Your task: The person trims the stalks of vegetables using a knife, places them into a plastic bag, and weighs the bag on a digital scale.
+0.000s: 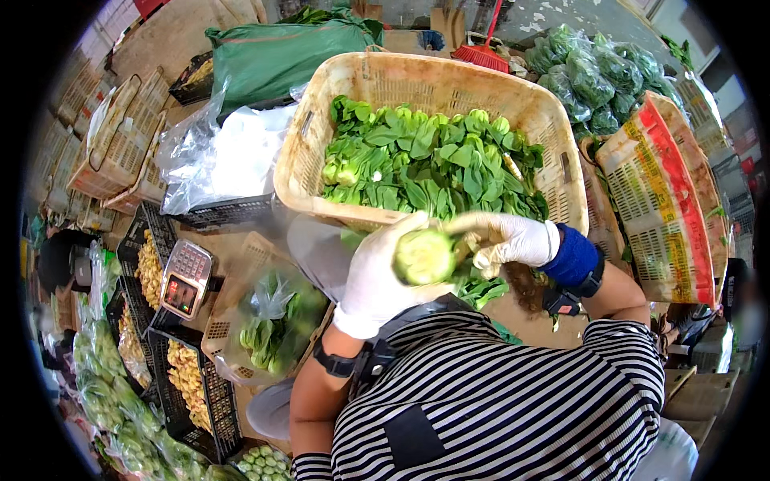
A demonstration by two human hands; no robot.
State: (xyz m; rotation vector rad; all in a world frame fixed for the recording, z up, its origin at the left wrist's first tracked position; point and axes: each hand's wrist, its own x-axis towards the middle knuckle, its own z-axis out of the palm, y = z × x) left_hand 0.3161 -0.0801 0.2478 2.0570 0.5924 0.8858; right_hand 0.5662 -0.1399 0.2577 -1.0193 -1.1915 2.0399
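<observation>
My left hand [382, 279], in a white glove, is closed round a head of bok choy [425, 257], its pale base facing up. My right hand [502, 240], gloved too, with a blue wristband, is at the right side of that head, fingers bent; motion blur and the bok choy hide whether it grips a leaf. Just beyond both hands stands a large stained plastic crate [433, 66] with many heads of green bok choy [421, 156] inside. More leaves [481, 291] show below my right hand.
At left are a digital scale [186, 279], black crates of ginger [191, 385] and a crate with bagged greens [271, 330]. White plastic bags [246, 156] lie beyond them. Bagged vegetables [601, 78] and an upright crate [656, 204] stand at right, a red broom [483, 55] behind.
</observation>
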